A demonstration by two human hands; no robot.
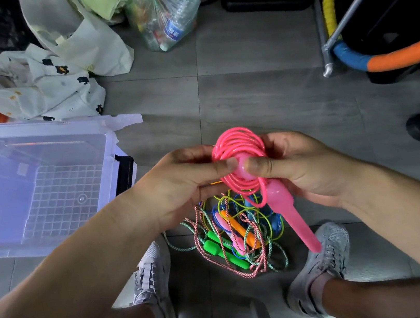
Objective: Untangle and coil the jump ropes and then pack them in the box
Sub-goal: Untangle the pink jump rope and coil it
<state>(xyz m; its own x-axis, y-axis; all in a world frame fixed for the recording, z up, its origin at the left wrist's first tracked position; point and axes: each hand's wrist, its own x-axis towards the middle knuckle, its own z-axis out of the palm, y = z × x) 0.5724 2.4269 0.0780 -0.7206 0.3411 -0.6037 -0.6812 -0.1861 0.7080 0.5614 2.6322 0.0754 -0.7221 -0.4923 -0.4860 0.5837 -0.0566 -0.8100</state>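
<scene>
Above the floor, held up: pink jump rope, glossy cord wound in a tight coil, one pink handle hanging down toward the right shoe
Left hand: thumb pressed on the coil's centre, fingers behind it, gripping
Right hand: thumb meeting the left thumb, fingers clasping coil and handle top
Floor between the shoes: tangled ropes, green, orange, blue handles
Box: clear plastic, open, at the left edge
Writing: left shoe tongue lettering, too small to be sure

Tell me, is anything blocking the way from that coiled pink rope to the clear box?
Nothing visible does. Both hands hold the pink jump rope above the floor, and the clear plastic box sits open to the left, its lid off. The tangled ropes lie below, out of the way.
</scene>
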